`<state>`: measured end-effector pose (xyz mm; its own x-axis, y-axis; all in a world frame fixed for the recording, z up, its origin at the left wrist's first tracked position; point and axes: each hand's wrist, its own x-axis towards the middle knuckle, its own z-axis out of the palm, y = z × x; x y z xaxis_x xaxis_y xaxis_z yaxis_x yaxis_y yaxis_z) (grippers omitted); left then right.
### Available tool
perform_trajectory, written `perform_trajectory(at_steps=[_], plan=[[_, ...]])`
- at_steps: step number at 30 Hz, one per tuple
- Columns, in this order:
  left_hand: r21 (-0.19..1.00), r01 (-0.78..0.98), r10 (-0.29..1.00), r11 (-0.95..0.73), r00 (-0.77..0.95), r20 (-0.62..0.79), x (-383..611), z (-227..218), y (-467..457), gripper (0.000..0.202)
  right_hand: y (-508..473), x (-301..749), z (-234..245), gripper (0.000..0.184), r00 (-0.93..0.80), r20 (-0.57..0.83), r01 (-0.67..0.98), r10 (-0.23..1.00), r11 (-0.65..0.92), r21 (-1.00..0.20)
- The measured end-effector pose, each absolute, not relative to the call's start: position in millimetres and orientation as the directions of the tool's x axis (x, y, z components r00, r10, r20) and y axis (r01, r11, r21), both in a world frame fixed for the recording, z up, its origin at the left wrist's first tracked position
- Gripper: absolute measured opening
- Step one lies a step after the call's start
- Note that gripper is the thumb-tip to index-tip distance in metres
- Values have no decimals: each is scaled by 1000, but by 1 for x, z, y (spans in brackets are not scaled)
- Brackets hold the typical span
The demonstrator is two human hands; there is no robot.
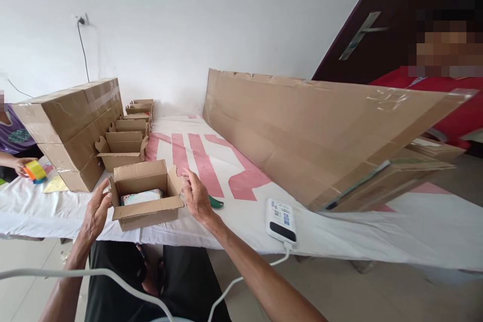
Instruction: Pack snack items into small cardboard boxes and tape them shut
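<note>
In front of me at the table edge stands a small cardboard box point(149, 219) with its top uncovered and side flaps raised. Inside lies a flat packet with a colourful floral print point(141, 197). My left hand point(96, 211) is at the box's left flap, fingers stretched out along it. On the other side, my right hand point(196, 195) has its bent fingers and thumb at the edge of the right flap, which they seem to pinch. A green object point(216, 203), partly hidden by my right wrist, lies on the cloth.
Stacked taped cartons point(68, 131) stand at left, beside a row of uncovered boxes point(123, 153). A large cardboard sheet point(302, 131) leans at right. A white device point(281, 221) trails a cable. A co-worker's hand point(24, 166) holds a yellow-orange-blue item; another person point(453, 105) wears red.
</note>
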<state>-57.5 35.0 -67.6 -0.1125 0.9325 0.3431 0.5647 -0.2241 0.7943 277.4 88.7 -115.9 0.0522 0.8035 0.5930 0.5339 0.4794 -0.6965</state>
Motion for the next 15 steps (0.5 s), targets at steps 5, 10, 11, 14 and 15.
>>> perform_trajectory(at_steps=[5, 10, 11, 14, 15], plan=[[426, 865, 782, -264, -67, 620, -66, -70, 25, 40, 90, 295, -113, 43, -53, 706, 738, 706, 504, -449], [390, 904, 903, -177, -9, 430, -66, -82, 24, 41, 89, 298, -119, 32, -210, 557, 706, 803, 519, -481], [425, 886, 917, -186, 2, 398, -66, -84, 25, 46, 88, 298, -121, 31, -222, 516, 685, 828, 509, -522], [529, 819, 934, -222, 24, 355, -67, -89, 27, 57, 89, 297, -128, 30, -226, 422, 619, 878, 464, -634], [552, 800, 936, -236, 35, 350, -68, -90, 27, 59, 90, 297, -130, 29, -222, 411, 600, 884, 456, -657]])
